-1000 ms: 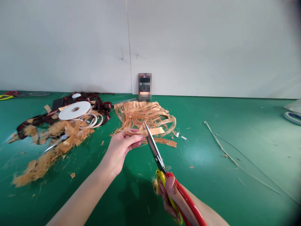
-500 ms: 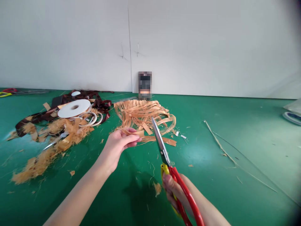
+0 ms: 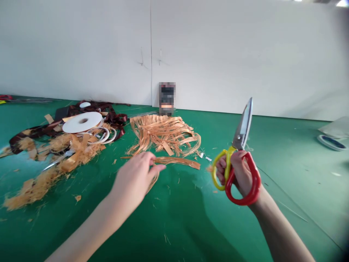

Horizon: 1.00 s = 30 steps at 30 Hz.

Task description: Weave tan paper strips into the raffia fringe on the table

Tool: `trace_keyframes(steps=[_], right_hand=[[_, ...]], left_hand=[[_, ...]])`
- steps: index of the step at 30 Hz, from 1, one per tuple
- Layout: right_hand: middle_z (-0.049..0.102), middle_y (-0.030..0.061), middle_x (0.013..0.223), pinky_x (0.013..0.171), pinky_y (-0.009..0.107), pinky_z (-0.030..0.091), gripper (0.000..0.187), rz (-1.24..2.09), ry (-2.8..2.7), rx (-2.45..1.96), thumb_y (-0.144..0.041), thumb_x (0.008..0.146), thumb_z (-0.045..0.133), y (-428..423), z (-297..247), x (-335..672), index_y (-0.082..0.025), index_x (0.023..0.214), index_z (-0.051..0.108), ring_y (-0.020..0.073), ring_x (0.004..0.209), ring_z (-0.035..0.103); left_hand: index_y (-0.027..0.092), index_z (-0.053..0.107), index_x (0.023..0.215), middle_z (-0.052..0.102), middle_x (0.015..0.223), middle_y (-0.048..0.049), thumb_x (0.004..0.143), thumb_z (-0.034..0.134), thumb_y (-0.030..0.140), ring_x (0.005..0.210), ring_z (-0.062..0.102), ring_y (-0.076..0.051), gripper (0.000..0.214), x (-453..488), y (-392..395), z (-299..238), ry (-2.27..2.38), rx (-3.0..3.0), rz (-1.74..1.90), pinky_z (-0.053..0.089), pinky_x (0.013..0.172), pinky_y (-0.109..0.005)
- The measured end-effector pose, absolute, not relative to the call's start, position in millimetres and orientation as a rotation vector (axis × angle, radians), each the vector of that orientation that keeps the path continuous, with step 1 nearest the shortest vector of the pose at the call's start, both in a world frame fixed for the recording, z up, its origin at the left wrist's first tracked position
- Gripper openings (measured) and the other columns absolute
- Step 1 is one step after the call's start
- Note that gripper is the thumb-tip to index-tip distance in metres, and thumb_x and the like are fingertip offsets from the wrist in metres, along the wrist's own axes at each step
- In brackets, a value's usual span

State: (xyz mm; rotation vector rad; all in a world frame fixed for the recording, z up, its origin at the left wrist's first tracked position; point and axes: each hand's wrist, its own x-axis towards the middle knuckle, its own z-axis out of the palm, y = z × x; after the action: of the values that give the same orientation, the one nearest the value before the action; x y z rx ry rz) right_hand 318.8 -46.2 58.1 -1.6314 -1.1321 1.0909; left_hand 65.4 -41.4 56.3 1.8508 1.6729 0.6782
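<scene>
Right hand [image 3: 237,174] closed around steel scissors [image 3: 242,127], red-yellow plastic loops; left hand [image 3: 133,180] open, just beside frayed tan fibre strip [image 3: 177,162].

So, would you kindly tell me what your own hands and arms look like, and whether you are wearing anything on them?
Both are bare as far as the view reaches. The left hand and the right hand wear no gloves, and neither the left forearm nor the right forearm shows a sleeve, watch or bracelet.
</scene>
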Motion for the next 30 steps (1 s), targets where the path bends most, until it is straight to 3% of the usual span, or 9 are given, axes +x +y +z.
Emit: trace_keyframes(steps=[2,4,6,10,14,20,23,27,30], right_hand=[[0.041,-0.0045,0.054,0.037,0.025,0.036,0.068,1.298,-1.062,-1.452,-0.089,0.07,0.023,-45.4,65.9,299.7,-0.023,0.059,0.036,0.0076,0.037,0.038],[0.04,-0.0052,0.049,0.033,0.023,0.033,0.07,1.53,-1.008,-1.303,-0.09,0.069,0.022,-46.8,70.1,281.4,-0.022,0.06,0.037,0.0074,0.034,0.035],[0.039,-0.0052,0.045,0.033,0.023,0.034,0.068,1.618,-1.01,-1.189,-0.088,0.073,0.021,-48.9,69.9,270.0,-0.023,0.06,0.037,0.009,0.034,0.037],[0.045,-0.005,0.053,0.037,0.022,0.038,0.058,1.576,-1.136,-1.149,-0.078,0.08,0.033,-51.5,61.4,274.2,-0.022,0.065,0.04,0.0083,0.037,0.04],[0.043,-0.0054,0.053,0.038,0.023,0.037,0.055,1.393,-1.215,-1.463,-0.075,0.08,0.039,-50.4,54.3,297.6,-0.023,0.065,0.039,0.0089,0.038,0.04],[0.063,0.0132,0.07,0.064,0.04,0.048,0.057,0.51,-1.394,-2.471,-0.07,0.084,0.033,-38.4,46.6,317.2,-0.019,0.076,0.057,0.0295,0.07,0.063],[0.067,0.0267,0.086,0.071,0.048,0.049,0.056,0.416,-1.288,-2.637,-0.061,0.086,0.039,-27.9,35.7,320.3,-0.011,0.086,0.063,0.0393,0.086,0.066],[0.067,0.031,0.1,0.08,0.049,0.05,0.054,0.332,-1.145,-2.741,-0.053,0.086,0.046,-17.4,21.9,328.0,-0.005,0.103,0.063,0.0413,0.099,0.065],[0.065,0.0335,0.105,0.082,0.049,0.049,0.06,0.286,-1.066,-2.768,-0.053,0.083,0.05,-15.4,17.4,335.6,0.0,0.11,0.058,0.0426,0.102,0.064]], left_hand=[[0.02,0.058,0.118,0.064,0.119,-0.014,0.068,0.077,0.045,0.108,0.059,-0.03,0.059,91.2,-45.7,51.8,1.339,1.729,0.811,0.044,0.088,-0.036],[0.021,0.044,0.133,0.051,0.138,-0.0166,0.06,0.083,0.039,0.121,0.051,-0.033,0.085,112.6,-48.9,45.1,1.077,1.584,0.766,0.043,0.096,-0.041],[0.022,0.043,0.13,0.058,0.128,-0.0143,0.065,0.079,0.027,0.111,0.059,-0.03,0.075,124.2,-50.4,38.4,0.868,1.449,0.655,0.048,0.087,-0.037],[0.021,0.057,0.098,0.064,0.073,-0.0016,0.086,0.047,0.017,0.067,0.062,-0.016,0.016,114.8,-47.4,29.5,0.787,1.444,0.481,0.045,0.066,-0.028],[0.02,0.064,0.075,0.049,0.055,0.0036,0.089,0.038,0.016,0.051,0.047,-0.012,0.03,84.3,-33.4,30.4,0.892,1.771,0.443,0.036,0.056,-0.024],[0.019,0.07,0.084,0.069,0.081,-0.0068,0.082,0.041,0.011,0.077,0.062,-0.021,0.03,64.2,6.5,36.8,1.481,2.148,0.594,0.04,0.067,-0.029],[0.021,0.073,0.083,0.072,0.087,-0.008,0.082,0.046,0.013,0.084,0.063,-0.024,0.028,74.9,23.8,30.5,1.536,2.203,0.542,0.042,0.069,-0.03],[0.017,0.071,0.075,0.07,0.077,-0.0099,0.084,0.053,0.016,0.082,0.064,-0.025,0.02,95.9,39.7,15.6,1.56,2.233,0.384,0.047,0.074,-0.034],[0.013,0.067,0.098,0.067,0.098,-0.0106,0.09,0.056,0.026,0.09,0.064,-0.023,0.018,106.6,44.9,7.9,1.585,2.221,0.239,0.052,0.079,-0.039]])
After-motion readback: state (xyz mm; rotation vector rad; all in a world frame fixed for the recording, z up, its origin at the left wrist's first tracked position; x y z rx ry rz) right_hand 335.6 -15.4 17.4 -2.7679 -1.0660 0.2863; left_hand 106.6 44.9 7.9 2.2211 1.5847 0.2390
